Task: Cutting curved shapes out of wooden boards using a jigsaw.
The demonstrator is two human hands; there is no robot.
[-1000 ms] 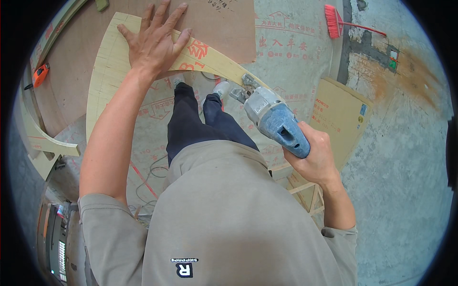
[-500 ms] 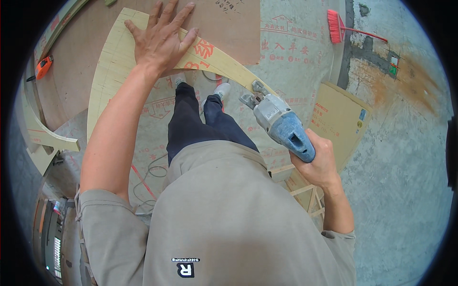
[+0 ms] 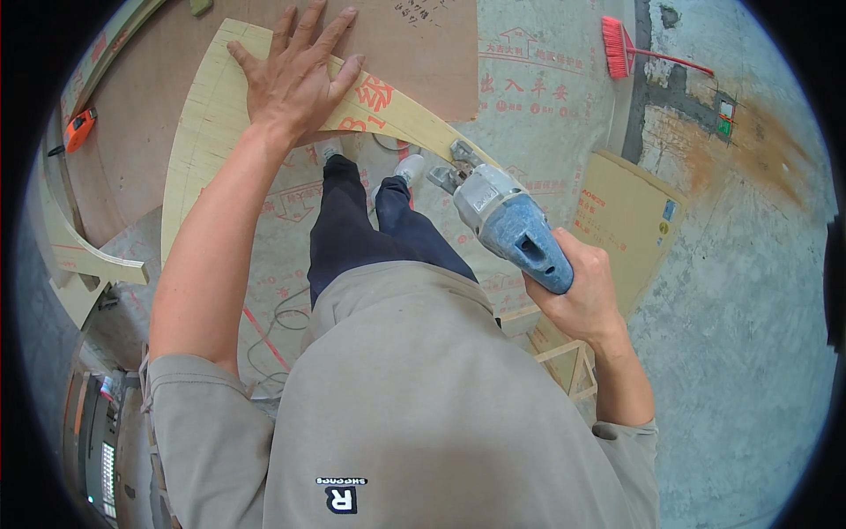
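The right hand (image 3: 577, 284), gripping the power tool (image 3: 513, 225), just nudged it toward the splayed left hand (image 3: 295, 93), seemingly working the curved board (image 3: 414, 123).

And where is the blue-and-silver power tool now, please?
In the head view, the blue-and-silver power tool is right of centre, in the right hand, its front at the narrow end of the curved, pale plywood piece.

The board (image 3: 211, 115) is matt wood, the tool casing (image 3: 511, 226) plastic.
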